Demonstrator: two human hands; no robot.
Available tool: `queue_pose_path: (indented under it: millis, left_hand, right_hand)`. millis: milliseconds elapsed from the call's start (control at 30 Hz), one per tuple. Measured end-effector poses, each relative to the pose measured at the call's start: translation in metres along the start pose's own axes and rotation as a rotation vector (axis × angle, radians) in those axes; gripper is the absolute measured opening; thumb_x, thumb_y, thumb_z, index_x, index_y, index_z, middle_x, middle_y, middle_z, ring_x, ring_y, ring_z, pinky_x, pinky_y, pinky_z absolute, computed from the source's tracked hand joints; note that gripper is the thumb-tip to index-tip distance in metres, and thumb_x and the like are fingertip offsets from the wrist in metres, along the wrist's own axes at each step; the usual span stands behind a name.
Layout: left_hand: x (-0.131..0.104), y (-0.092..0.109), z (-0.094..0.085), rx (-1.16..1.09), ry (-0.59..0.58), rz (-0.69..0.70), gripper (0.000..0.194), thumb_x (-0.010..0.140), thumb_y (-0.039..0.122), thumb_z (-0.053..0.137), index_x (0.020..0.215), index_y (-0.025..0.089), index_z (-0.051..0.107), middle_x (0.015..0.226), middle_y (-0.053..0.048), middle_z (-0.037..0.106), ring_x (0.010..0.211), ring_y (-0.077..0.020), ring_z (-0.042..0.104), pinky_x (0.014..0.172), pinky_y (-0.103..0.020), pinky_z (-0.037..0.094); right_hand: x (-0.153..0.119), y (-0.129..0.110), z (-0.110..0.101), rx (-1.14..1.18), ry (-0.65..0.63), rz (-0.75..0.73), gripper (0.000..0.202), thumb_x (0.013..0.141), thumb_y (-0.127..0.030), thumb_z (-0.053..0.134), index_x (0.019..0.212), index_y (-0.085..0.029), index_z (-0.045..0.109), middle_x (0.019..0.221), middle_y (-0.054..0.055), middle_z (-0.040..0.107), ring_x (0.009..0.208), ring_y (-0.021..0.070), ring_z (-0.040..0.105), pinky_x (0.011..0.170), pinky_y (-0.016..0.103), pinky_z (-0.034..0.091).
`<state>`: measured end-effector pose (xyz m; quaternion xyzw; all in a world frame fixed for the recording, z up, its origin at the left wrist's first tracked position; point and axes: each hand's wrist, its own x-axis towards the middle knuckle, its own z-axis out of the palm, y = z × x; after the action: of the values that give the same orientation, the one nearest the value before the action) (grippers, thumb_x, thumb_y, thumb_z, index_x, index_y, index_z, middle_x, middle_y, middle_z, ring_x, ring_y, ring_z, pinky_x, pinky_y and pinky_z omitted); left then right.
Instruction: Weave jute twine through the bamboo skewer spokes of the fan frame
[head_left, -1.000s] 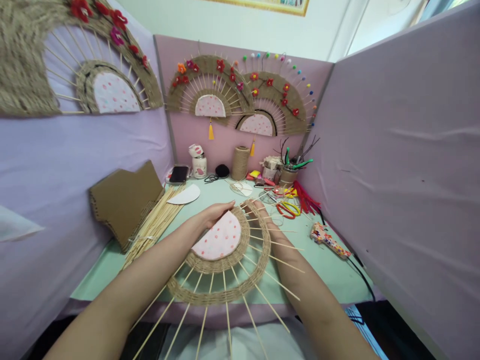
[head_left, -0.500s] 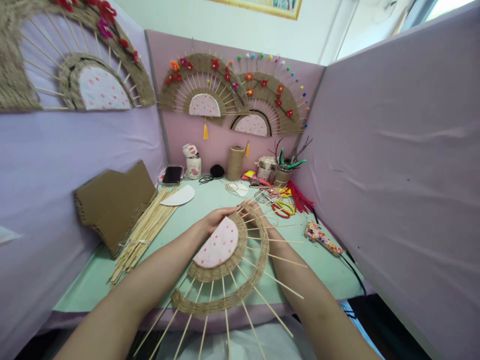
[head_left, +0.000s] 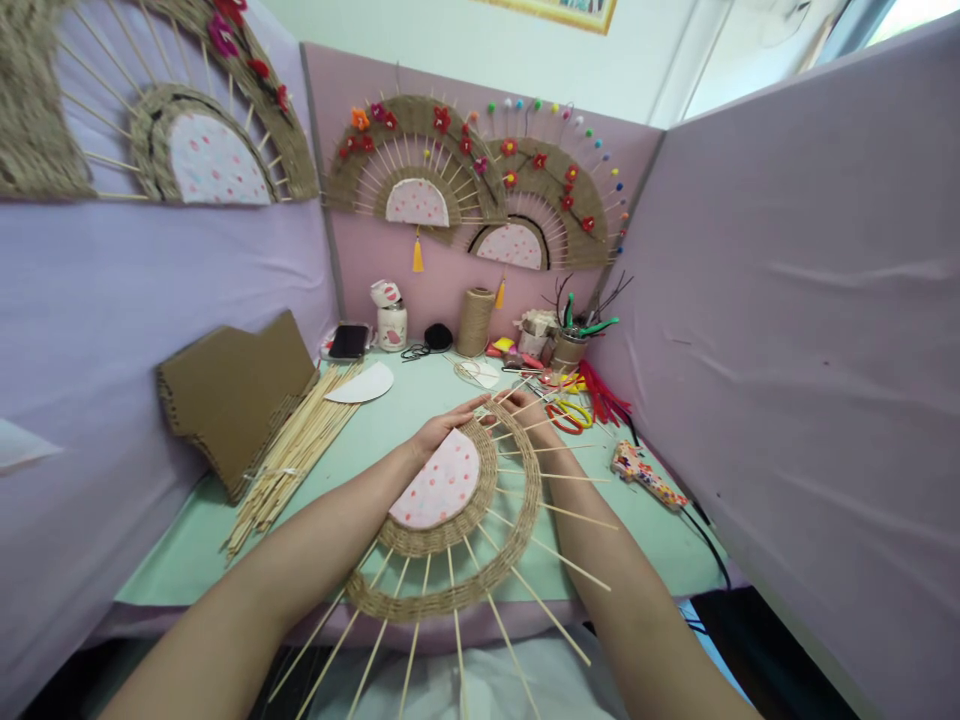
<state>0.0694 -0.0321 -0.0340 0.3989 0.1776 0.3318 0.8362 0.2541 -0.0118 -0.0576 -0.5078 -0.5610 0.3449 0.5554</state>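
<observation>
A woven fan frame [head_left: 517, 535] hangs tilted over the front of the table, its thin sticks spreading toward me. Its half-round centre panel [head_left: 441, 480] is pale pink with red dots, edged by a woven twine band. My left hand [head_left: 444, 425] is closed on the fan's upper end, beside the panel's top corner. At the far end of the outer twine band, my right hand [head_left: 527, 412] pinches the weave among the sticks. The fingertips of both hands are close together and partly hidden by the fan.
Bundled sticks [head_left: 296, 450], a white paper piece [head_left: 361, 384] and cardboard [head_left: 236, 395] lie left. A twine spool [head_left: 475, 322] stands at the back. Scissors [head_left: 568, 415], red stems [head_left: 600, 393] and a patterned glue gun [head_left: 646, 474] are right. Finished fans [head_left: 574, 225] hang behind.
The view has shifted slightly. My right hand's fingers have risen a little at the fan's upper end, and the left fingers reach further along it. The fan stays held.
</observation>
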Motion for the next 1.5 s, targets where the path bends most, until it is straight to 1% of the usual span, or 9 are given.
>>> queue_pose_path:
  millis: [167,400,600,733,867,1100,1233,1400,1500]
  left_hand:
    - [0.004,-0.006,-0.014,-0.040,-0.033,-0.089,0.058,0.078,0.008,0.050,0.135,0.018,0.040,0.091,-0.007,0.068,0.075,-0.0174,0.066,0.075,-0.032,0.049]
    - [0.007,-0.012,-0.012,-0.031,-0.001,-0.133,0.055,0.078,0.006,0.050,0.132,0.014,0.042,0.080,-0.006,0.067,0.071,-0.0179,0.066,0.071,-0.032,0.049]
    - [0.005,-0.009,-0.009,0.001,0.014,-0.127,0.056,0.077,0.007,0.052,0.131,0.012,0.044,0.077,-0.005,0.066,0.071,-0.0180,0.066,0.069,-0.031,0.049]
    - [0.006,-0.006,-0.015,-0.004,0.039,-0.095,0.052,0.077,0.006,0.050,0.129,0.015,0.048,0.078,-0.005,0.068,0.069,-0.0166,0.065,0.070,-0.029,0.049]
    - [0.006,0.002,-0.026,-0.009,0.063,-0.023,0.054,0.076,0.005,0.049,0.129,0.017,0.049,0.076,-0.004,0.068,0.068,-0.0164,0.065,0.070,-0.029,0.048]
    - [0.003,0.020,-0.037,-0.072,0.128,0.067,0.062,0.074,0.006,0.049,0.135,0.018,0.040,0.062,-0.001,0.061,0.066,-0.0172,0.064,0.068,-0.030,0.048]
    - [0.003,0.023,-0.040,-0.084,0.107,0.073,0.061,0.076,0.007,0.049,0.135,0.016,0.041,0.059,0.000,0.058,0.066,-0.0169,0.063,0.067,-0.028,0.048]
    - [0.003,0.025,-0.040,-0.054,0.110,0.123,0.063,0.077,0.009,0.048,0.138,0.015,0.034,0.057,0.001,0.056,0.063,-0.0172,0.063,0.068,-0.030,0.047]
    - [0.003,0.025,-0.040,-0.031,0.132,0.152,0.066,0.076,0.008,0.048,0.139,0.014,0.032,0.056,0.001,0.056,0.062,-0.0187,0.063,0.066,-0.031,0.047]
  right_hand:
    - [0.016,0.008,-0.026,-0.111,0.062,-0.151,0.020,0.064,-0.035,0.061,0.071,-0.017,0.063,0.076,0.003,0.063,0.074,0.0181,0.056,0.074,0.033,0.043]
    - [0.018,0.010,-0.038,-0.255,0.295,-0.234,0.021,0.070,-0.033,0.053,0.074,-0.016,0.064,0.074,0.006,0.065,0.071,0.0193,0.055,0.070,0.032,0.042]
    - [0.019,0.007,-0.040,-0.192,0.324,-0.265,0.023,0.070,-0.034,0.052,0.079,-0.017,0.064,0.084,0.007,0.066,0.079,0.0199,0.056,0.074,0.033,0.042]
    - [0.017,0.006,-0.038,-0.176,0.324,-0.270,0.024,0.070,-0.037,0.054,0.077,-0.016,0.064,0.077,0.006,0.064,0.072,0.0179,0.054,0.068,0.030,0.041]
    - [0.014,0.007,-0.033,-0.211,0.197,-0.191,0.020,0.069,-0.035,0.057,0.072,-0.016,0.063,0.066,0.003,0.060,0.062,0.0152,0.050,0.060,0.028,0.039]
    - [0.005,-0.001,-0.025,-0.204,0.017,-0.132,0.019,0.069,-0.033,0.059,0.071,-0.016,0.064,0.073,0.003,0.063,0.070,0.0163,0.054,0.066,0.029,0.040]
    - [-0.001,-0.009,-0.021,-0.138,-0.064,-0.085,0.020,0.068,-0.035,0.062,0.075,-0.016,0.065,0.076,0.003,0.064,0.070,0.0154,0.055,0.067,0.028,0.040]
    - [-0.009,-0.015,-0.015,-0.106,-0.266,0.059,0.024,0.068,-0.039,0.063,0.074,-0.016,0.065,0.071,0.002,0.062,0.063,0.0133,0.052,0.060,0.026,0.039]
    - [-0.010,-0.015,-0.014,-0.103,-0.294,0.101,0.023,0.066,-0.038,0.066,0.071,-0.015,0.064,0.067,0.002,0.060,0.061,0.0128,0.052,0.058,0.026,0.038]
